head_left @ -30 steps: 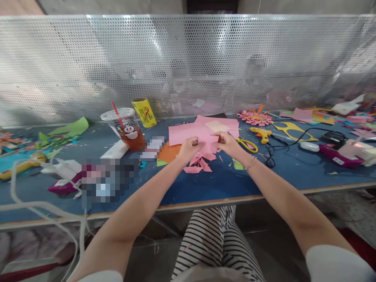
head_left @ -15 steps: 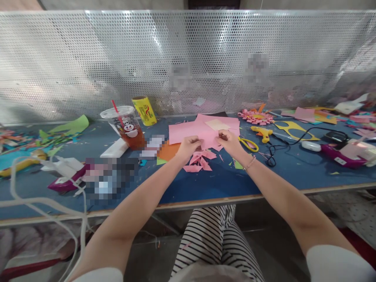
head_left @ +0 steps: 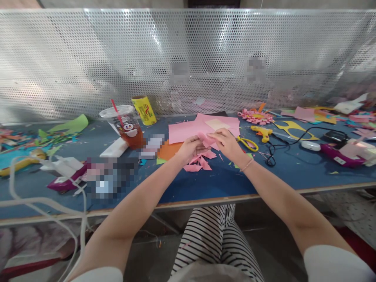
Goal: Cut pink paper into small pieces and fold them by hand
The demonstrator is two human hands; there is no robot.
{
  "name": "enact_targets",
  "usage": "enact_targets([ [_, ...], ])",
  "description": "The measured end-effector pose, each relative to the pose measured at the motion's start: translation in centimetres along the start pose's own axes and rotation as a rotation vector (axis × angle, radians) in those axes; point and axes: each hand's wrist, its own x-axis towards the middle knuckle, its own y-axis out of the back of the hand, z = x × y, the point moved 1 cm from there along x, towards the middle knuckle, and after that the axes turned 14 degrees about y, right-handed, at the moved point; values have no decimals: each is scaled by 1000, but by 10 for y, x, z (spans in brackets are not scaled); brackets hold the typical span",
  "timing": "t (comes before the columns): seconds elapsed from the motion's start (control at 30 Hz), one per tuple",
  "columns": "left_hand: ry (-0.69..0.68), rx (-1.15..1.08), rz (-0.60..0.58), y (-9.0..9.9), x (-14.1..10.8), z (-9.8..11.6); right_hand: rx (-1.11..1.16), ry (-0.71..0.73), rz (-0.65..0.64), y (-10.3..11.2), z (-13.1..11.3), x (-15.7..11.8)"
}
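Observation:
Between my two hands is a small piece of pink paper (head_left: 206, 138), raised above the table. My left hand (head_left: 192, 149) has its fingers closed on the paper's left side. My right hand (head_left: 225, 141) pinches the same piece from the right, the fingers pointing left. Larger pink sheets (head_left: 180, 132) lie flat just behind the hands, with a pale yellow slip (head_left: 216, 124) on top. Under my hands rests a loose pile of cut pink scraps (head_left: 197, 165), partly hidden by the left fingers. Yellow-handled scissors (head_left: 249, 145) lie beside my right hand, their blades out of sight.
On the left stand a drink cup (head_left: 129, 129) with a red straw and a yellow tube (head_left: 144, 111). To the right are a yellow glue gun (head_left: 262, 133) with a black cord, a pink paper flower (head_left: 256, 116) and purple staplers (head_left: 342, 156). A perforated metal screen (head_left: 202, 58) closes the back.
My hands have come closer together. The small pink paper now shows raised between them, and my right hand has turned its fingers leftward.

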Motion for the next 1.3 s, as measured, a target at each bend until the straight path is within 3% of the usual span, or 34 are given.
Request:
enact_targets([
  [0.17,-85,137,96,5,4,-1,-5,37,-34,-1,2,-1],
  [0.27,-144,128,71,6,5,-2,6,51,-30,0,1,-1],
  [0.67,-50,-45,-5,3,1,3,55,119,10,3,4,-2],
  [1.3,13,-121,-1,1,-2,6,80,178,-8,7,3,0],
])
